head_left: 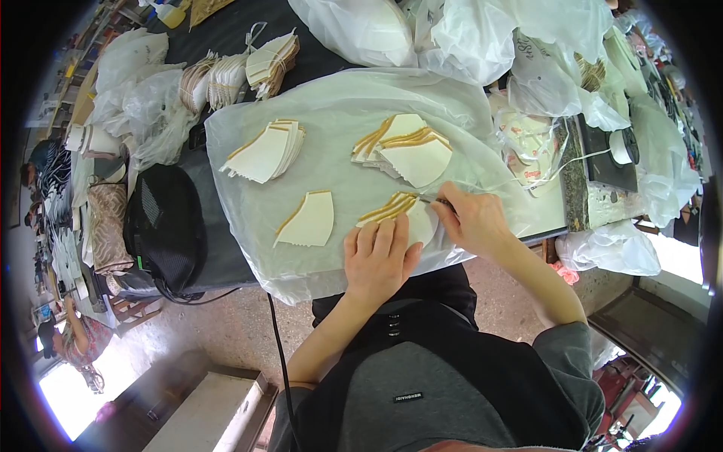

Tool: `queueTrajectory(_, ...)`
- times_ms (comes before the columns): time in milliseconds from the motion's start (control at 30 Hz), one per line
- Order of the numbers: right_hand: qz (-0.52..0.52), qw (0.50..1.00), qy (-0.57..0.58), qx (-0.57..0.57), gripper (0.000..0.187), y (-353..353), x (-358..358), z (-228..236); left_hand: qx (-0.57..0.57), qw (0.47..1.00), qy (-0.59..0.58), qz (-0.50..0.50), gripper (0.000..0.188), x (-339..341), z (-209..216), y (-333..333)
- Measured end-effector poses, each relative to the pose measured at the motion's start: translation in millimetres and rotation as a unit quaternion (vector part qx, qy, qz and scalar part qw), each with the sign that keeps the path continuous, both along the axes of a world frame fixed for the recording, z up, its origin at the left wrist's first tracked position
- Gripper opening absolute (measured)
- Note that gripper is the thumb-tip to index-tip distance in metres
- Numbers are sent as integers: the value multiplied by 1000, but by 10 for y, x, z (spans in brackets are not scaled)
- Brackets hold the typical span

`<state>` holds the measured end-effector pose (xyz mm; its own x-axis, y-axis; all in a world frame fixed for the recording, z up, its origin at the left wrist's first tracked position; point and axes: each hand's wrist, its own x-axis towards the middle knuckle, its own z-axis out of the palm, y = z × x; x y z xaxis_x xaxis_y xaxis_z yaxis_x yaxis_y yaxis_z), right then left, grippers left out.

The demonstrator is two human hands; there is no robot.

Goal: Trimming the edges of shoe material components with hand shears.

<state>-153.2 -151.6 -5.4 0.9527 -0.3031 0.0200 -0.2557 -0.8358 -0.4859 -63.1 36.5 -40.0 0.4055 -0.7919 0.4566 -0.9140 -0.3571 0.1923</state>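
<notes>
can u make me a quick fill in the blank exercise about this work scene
The small tool is in the person's ____ hand.
The left hand rests on a stack whose broad faces are coloured ____.
That stack lies on a translucent sheet made of ____.
The mesh-covered object left of the sheet is coloured ____.

Missing words: right; white; plastic; black.

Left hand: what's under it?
A fanned stack of cream pieces with tan edges, lying on the translucent plastic sheet. The left hand covers the stack's near part; its outline there can't be seen.
</notes>
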Motion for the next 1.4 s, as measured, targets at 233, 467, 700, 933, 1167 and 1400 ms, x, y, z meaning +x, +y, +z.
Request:
queueTrajectory(233, -18, 999, 41, -2, 25, 78, 72, 77, -6, 1000, 12, -3, 46, -8, 3, -1)
queueTrajectory(467, -5, 999, 31, -41, 24, 55, 43, -84, -2, 1000, 13, -1, 47, -16, 15, 1)
queueTrajectory(700, -76, 987, -102, 96, 37, -163, 4, 180, 20, 996, 81, -16, 50, 44, 232, 57)
queueTrajectory(933, -32, 993, -116, -14, 36, -439, -103, -175, 1, 992, 120, -50, 37, 17, 356, -20)
queueTrajectory(1167, 100, 972, -86, 192, 13, -246, -52, 501, -154, 914, 375, 8, 15, 236, 374, 117)
queueTrajectory(1400, 158, 933, -93, 311, 19, -81, 136, 544, -101, 978, -113, 143, 30, 798, 714, 734)
